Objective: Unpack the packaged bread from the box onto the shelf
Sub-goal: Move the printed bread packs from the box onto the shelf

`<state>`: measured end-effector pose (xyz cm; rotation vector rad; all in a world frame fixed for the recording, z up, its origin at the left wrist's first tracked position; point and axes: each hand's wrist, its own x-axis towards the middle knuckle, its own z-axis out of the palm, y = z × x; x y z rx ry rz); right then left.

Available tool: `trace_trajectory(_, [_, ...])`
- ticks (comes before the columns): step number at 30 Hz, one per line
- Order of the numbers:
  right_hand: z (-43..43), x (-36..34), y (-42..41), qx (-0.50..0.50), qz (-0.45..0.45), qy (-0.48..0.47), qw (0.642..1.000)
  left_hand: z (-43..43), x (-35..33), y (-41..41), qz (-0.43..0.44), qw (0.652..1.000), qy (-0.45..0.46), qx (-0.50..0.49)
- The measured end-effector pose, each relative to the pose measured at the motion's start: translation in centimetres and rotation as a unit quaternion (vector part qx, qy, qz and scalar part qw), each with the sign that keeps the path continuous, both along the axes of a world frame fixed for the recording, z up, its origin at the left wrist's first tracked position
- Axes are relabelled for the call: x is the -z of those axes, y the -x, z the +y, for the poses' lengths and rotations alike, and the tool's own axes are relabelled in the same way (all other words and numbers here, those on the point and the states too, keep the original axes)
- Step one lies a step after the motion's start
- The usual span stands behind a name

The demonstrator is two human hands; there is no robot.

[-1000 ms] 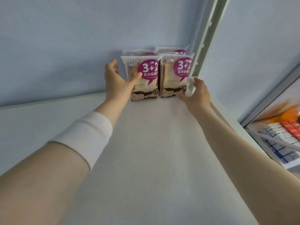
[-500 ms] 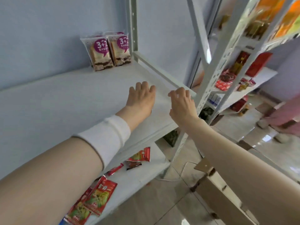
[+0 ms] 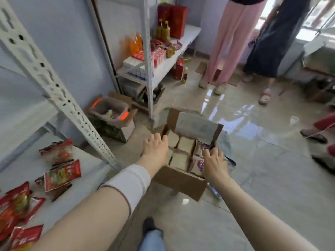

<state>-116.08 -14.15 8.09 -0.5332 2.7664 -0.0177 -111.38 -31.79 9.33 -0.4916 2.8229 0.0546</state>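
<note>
Both bare forearms stretched forward and down, roughly parallel. Left hand (image 3: 155,147) palm down, fingers spread and loosely extended, gripping nothing; white elastic sleeve band (image 3: 129,185) around the left forearm below the wrist. Right hand (image 3: 214,164) palm down, fingers curled downward at the tips; contact underneath hidden, grip unclear. Hands level with each other, well apart. Blue-jeaned knee (image 3: 152,239) low centre.

Bread packs (image 3: 182,147) in box (image 3: 179,182)
</note>
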Motion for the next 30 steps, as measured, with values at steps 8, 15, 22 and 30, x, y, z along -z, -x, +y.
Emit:
trace_trajectory(8, [6.1, 10.3, 7.5, 0.1, -0.114, -0.038, 0.988, 5.9, 11.5, 12.4, -0.101, 0.987, -0.124, 0.023])
trace_trajectory(15, [5.5, 24.5, 12.8, 0.212, -0.27, 0.055, 0.938, 7.4, 26.1, 22.6, -0.189, 0.953, -0.232, -0.041])
trace_trajectory(22, [1.8, 38.3, 14.5, 0.42, -0.346, 0.083, 0.835, 9.6, 39.7, 30.7, -0.117, 0.901, -0.374, -0.188])
trace_trajectory(30, [1.6, 39.4, 13.8, 0.471, -0.309, 0.098, 0.821, 9.5, 41.9, 30.9, -0.059, 0.884, -0.406, -0.224])
